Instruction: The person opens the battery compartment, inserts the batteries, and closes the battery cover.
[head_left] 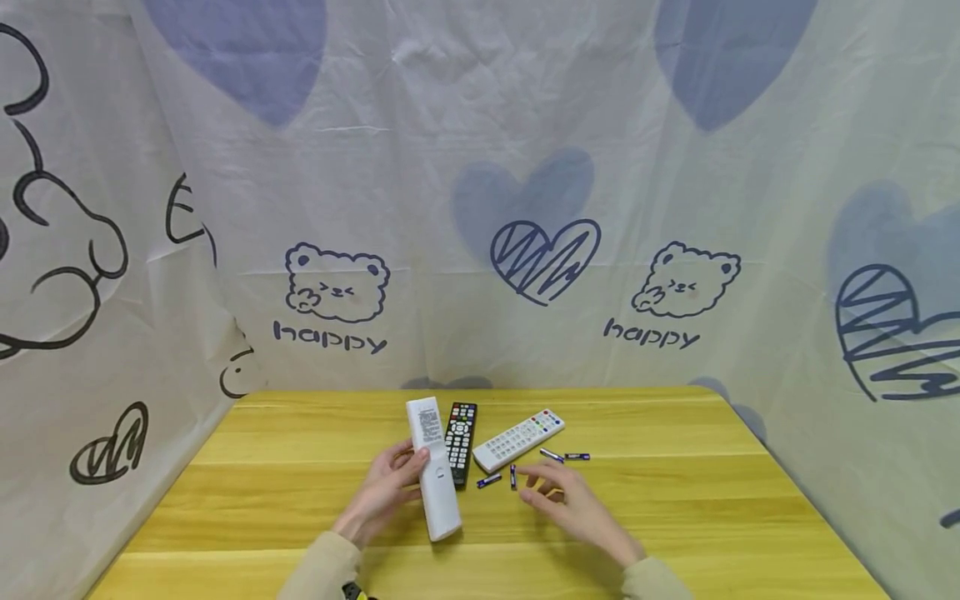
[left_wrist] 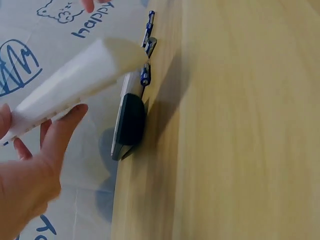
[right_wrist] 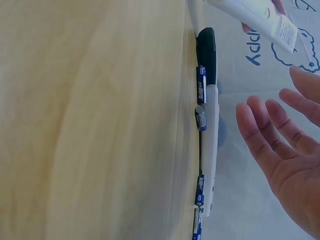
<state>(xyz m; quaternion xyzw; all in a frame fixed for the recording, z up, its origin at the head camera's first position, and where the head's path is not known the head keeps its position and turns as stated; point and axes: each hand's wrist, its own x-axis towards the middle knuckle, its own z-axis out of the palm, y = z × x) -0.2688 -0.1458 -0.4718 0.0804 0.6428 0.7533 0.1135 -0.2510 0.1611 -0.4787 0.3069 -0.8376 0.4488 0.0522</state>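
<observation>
My left hand (head_left: 386,487) grips a white remote control (head_left: 441,492) by its long sides, lifted off the table. Its back faces up in the head view, with a printed label at the far end; the button side is turned away. Held above the table, my right hand (head_left: 566,500) has its fingers loosely bent and nothing between them, as the right wrist view also shows. Nearest to it is a small blue battery (head_left: 513,477) on the table. A second battery (head_left: 489,481) lies left of that one, and two more batteries (head_left: 552,455) lie farther back.
A black remote control (head_left: 459,450) lies buttons up just right of the held one. Another white remote control (head_left: 517,442) rests at a slant beside it, behind the batteries. The wooden table (head_left: 300,442) ends at a printed cloth (head_left: 442,333) hanging behind.
</observation>
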